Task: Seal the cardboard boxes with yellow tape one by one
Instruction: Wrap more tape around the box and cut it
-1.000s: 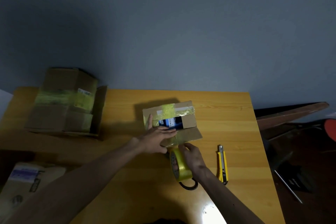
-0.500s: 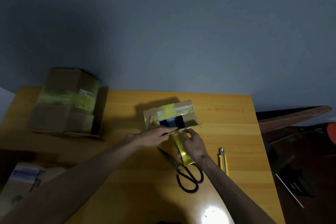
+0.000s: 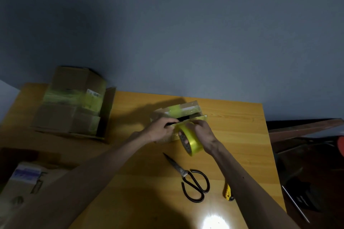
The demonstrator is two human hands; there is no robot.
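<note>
A small cardboard box (image 3: 191, 108) with a yellow tape strip across its far flap sits mid-table, its near flap raised almost shut over a dark gap. My left hand (image 3: 161, 131) holds that near flap's edge, fingers curled over it at the left. My right hand (image 3: 202, 133) grips the yellow tape roll (image 3: 190, 141) against the box's front, just below the flap. The roll's loose end seems to lie on the flap, though my fingers hide it.
Black-handled scissors (image 3: 188, 176) lie on the wooden table (image 3: 238, 135) near me, with a yellow utility knife (image 3: 227, 190) right of them. A stack of taped boxes (image 3: 72, 102) stands at the far left. Another carton (image 3: 24, 182) sits at the lower left, off the table.
The near flap has been lifted from flat to nearly shut. My right hand has carried the tape roll up off the scissors to the box's front. The view has tilted down.
</note>
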